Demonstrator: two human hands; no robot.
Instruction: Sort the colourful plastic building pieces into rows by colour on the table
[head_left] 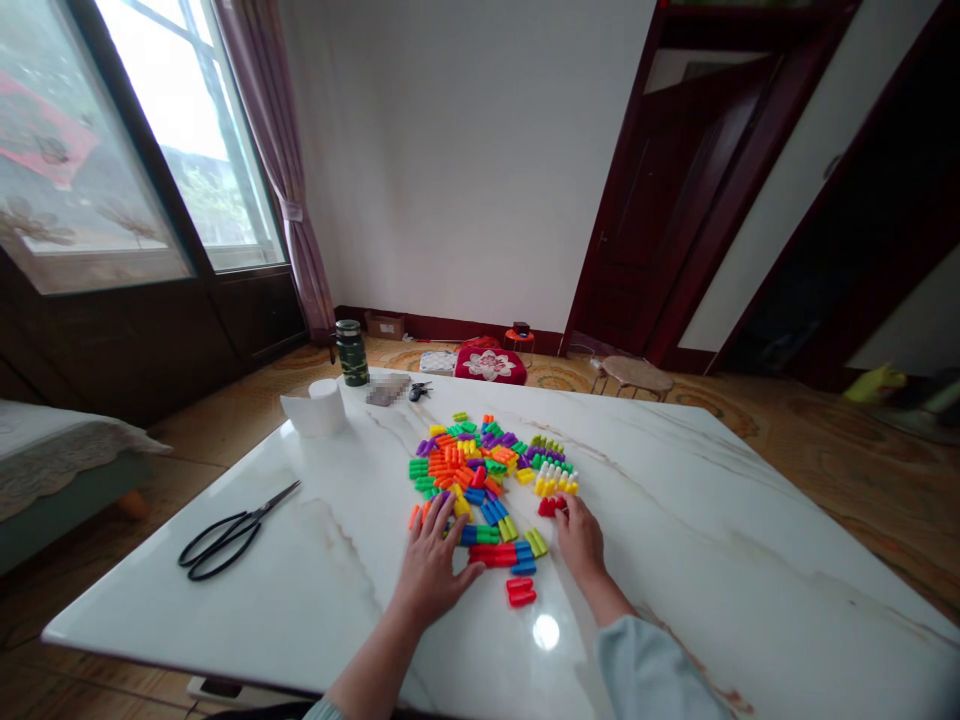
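**Hands at a pile of plastic blocks.** The left hand (435, 565) lay palm down on the table, its fingers spread apart, with the fingertips at the near-left edge of the pile. The right hand (581, 540) had its fingers together and curled forward, their tips on a red block (551, 506) at the pile's near-right edge; whether it was gripped could not be told. The blocks (472, 468), short rounded pegs in orange, green, purple, blue, yellow, red and white, lay in a loose heap between and beyond the hands, with some in short rows. A red pair (520, 592) lay apart on the near side, just right of the left hand. The white marble table (675, 560) bore all of these. Scissors (232, 530) lay to the left, well apart from the blocks. At the far-left corner stood a paper roll (319, 408) and a camouflage-patterned flask (352, 352), with keys (418, 391) and a blurred packet (388, 390) just right of them. Beyond the table were a bed (52, 470) on the left, a window (142, 130), a stool (636, 375) and a dark door (675, 200).
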